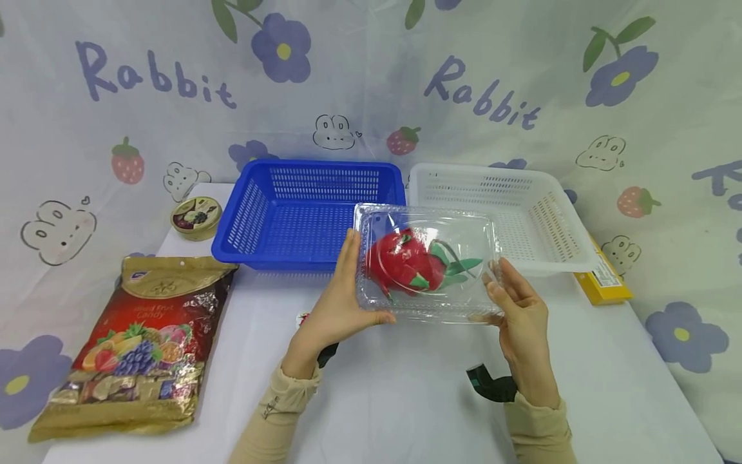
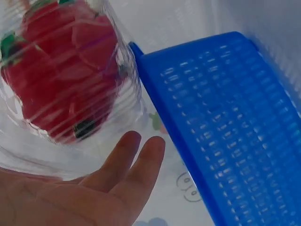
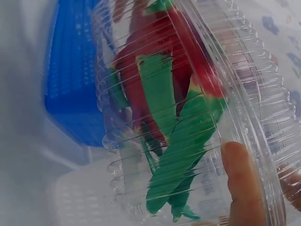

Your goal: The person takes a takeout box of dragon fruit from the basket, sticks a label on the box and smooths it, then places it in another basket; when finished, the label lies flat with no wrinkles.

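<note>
A clear plastic clamshell box (image 1: 464, 225) is held up in front of two baskets, its lid down. Inside lies a red dragon fruit (image 1: 400, 261) with green leafy tips, which looks like a model. At the box's left side, my left hand (image 1: 336, 309) supports it with straight fingers, the thumb reaching along the lower edge. In the left wrist view two fingertips (image 2: 150, 146) stick out beside the box. My right hand (image 1: 524, 322) grips the right edge, thumb on the near side and fingers behind. Through the plastic, the right wrist view shows the green leaves (image 3: 183, 136).
Behind the box stand a blue basket (image 1: 307, 264) and a white basket (image 1: 556, 212), side by side. On the left lie a candy bag (image 1: 156, 309) and a round tin (image 1: 197, 218). A yellow box (image 1: 605, 290) sits at the white basket's right. A printed cloth hangs behind.
</note>
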Tool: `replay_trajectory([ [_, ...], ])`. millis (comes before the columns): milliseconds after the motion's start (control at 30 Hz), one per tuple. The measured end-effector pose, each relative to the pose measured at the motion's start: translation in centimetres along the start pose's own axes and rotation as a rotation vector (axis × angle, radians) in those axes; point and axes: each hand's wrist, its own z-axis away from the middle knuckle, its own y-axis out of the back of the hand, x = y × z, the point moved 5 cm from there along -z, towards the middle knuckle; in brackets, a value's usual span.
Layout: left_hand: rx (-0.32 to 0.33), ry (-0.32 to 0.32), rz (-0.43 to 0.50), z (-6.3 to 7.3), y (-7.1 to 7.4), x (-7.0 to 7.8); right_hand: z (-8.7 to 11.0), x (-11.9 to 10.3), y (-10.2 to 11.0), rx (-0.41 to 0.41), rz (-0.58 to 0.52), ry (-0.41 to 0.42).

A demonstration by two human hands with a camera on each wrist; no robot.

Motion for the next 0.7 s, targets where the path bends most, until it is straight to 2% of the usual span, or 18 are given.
replay_trajectory([
  [133,-0.023,0.025,-0.025,1.8,0.5,-0.4,1.4,1.1,-0.1,-0.026,0.026,-0.008],
  [333,-0.007,0.019,0.006,4.6,1.1,0.0,3.6,2.1,-0.5,-0.051,0.088,-0.004],
  [533,0.043,-0.005,0.093,6.9,0.8,-0.1,5.8,2.8,-0.5,0.008,0.208,-0.008],
  [700,0.095,0.033,0.201,9.3,-0.1,-0.9,7.8,3.3,-0.9,0.067,0.305,0.025],
])
